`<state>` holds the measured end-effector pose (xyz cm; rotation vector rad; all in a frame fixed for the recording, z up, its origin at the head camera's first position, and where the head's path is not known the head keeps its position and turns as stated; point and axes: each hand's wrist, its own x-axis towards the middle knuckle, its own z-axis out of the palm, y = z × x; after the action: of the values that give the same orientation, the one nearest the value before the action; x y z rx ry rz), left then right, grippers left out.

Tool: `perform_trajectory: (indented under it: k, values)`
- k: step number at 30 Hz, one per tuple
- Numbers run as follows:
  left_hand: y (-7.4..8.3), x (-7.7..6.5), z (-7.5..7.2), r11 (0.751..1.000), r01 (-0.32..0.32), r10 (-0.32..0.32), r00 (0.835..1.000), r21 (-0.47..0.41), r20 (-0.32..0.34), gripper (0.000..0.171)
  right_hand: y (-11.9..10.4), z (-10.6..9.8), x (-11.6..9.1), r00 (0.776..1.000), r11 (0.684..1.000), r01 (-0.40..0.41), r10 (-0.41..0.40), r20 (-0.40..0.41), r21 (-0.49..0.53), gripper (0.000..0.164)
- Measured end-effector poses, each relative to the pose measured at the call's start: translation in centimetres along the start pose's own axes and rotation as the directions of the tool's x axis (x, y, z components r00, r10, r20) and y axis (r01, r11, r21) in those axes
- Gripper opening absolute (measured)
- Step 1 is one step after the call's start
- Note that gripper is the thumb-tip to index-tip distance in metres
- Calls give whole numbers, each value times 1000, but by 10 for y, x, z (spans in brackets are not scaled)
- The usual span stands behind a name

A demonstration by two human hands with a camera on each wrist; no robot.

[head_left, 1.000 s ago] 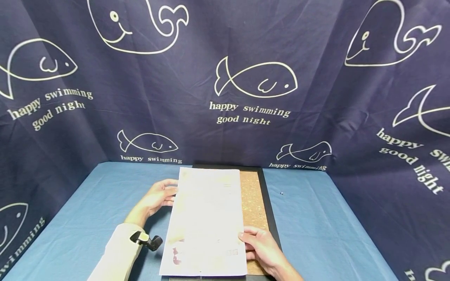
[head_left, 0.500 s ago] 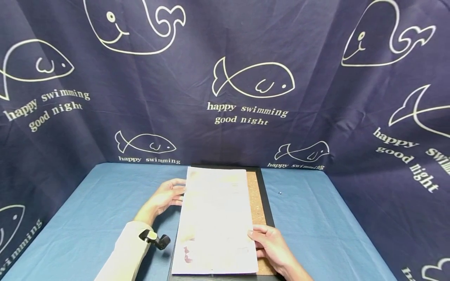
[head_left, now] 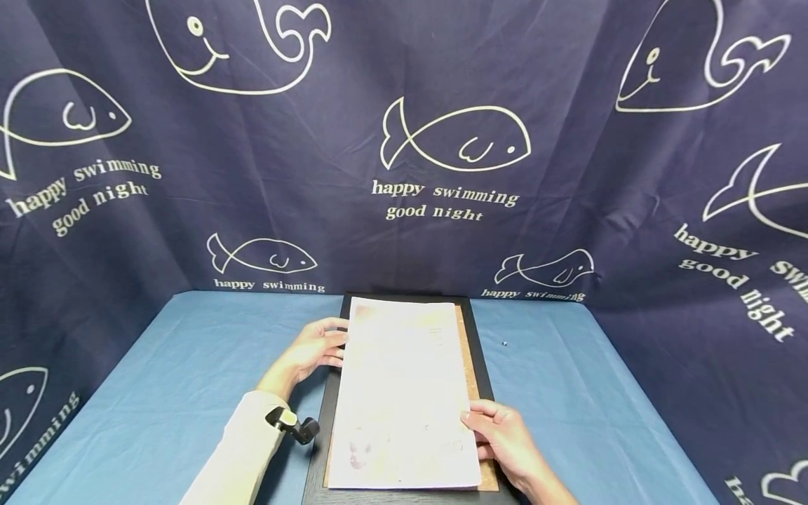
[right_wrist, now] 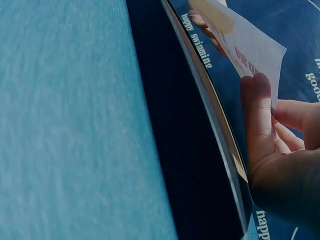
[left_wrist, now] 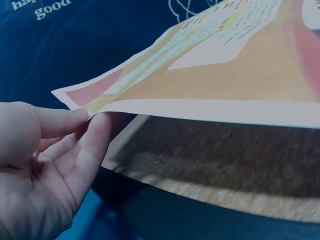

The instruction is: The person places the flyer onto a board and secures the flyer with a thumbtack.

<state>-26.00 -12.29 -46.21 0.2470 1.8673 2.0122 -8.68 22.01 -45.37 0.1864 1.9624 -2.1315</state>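
Note:
A printed sheet of paper [head_left: 407, 393], washed out white in the head view, hangs above a cork board [head_left: 470, 351] with a black frame [head_left: 482, 365]. In the left wrist view the sheet [left_wrist: 240, 85] shows orange and pink areas with lines of text, and a shadowed gap separates it from the cork [left_wrist: 210, 170]. My left hand [head_left: 315, 348] pinches its left edge near the far corner between thumb and fingers. Lower on the opposite edge, my right hand [head_left: 505, 438] pinches the paper, with the thumb on top. The sheet covers most of the cork.
Blue cloth [head_left: 581, 414] covers the table around the board. A tiny shiny object [head_left: 504, 344] lies right of the frame. Dark blue curtains [head_left: 442, 245] with fish drawings stand behind and at both sides. A black camera mount [head_left: 293, 424] sits on the left wrist.
Both hands have carried the sheet to the right over the board. The frame's left side and a thin strip of cork there now show, while less cork shows on the right.

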Motion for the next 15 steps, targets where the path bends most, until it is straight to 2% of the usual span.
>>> perform_trajectory:
  k: [6,15]
  values:
    - [-2,5,7,1000,4,-4,1000,-3,8,41,2,-6,1,999,998,35,-36,-26,-52,42]
    - [-3,11,14,1000,18,-18,1000,-1,-14,35,1,-14,2,998,997,43,-46,-42,-70,44]
